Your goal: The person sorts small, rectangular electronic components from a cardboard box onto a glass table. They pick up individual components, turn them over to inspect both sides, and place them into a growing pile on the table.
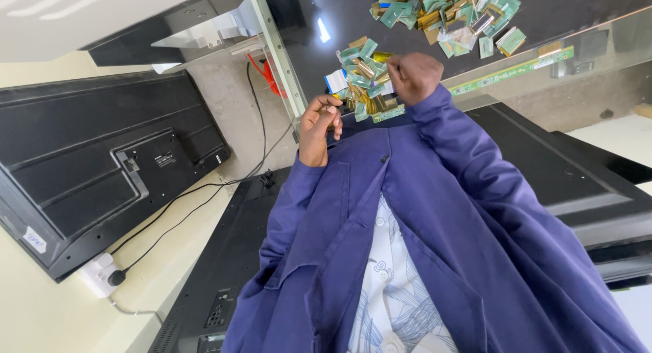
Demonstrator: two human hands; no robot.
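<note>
My right hand [414, 75] is closed into a fist just above a small heap of green and gold circuit strips [363, 71] on a dark glass tabletop [339, 20]. No piece shows inside the fist. My left hand [320, 125] hovers at the table's near edge, close to the front of my blue jacket [380, 231]. Its fingers curl in towards the thumb, and whether they pinch something small is hidden. A larger heap of the same strips [455, 17] lies farther back on the table.
A flat screen panel [95, 163] lies back-up at the left, with black cables [197, 197] running to a white power strip [102, 275]. More dark panels [577, 183] lie under and to the right of me. A long green circuit bar [516, 71] lies under the glass.
</note>
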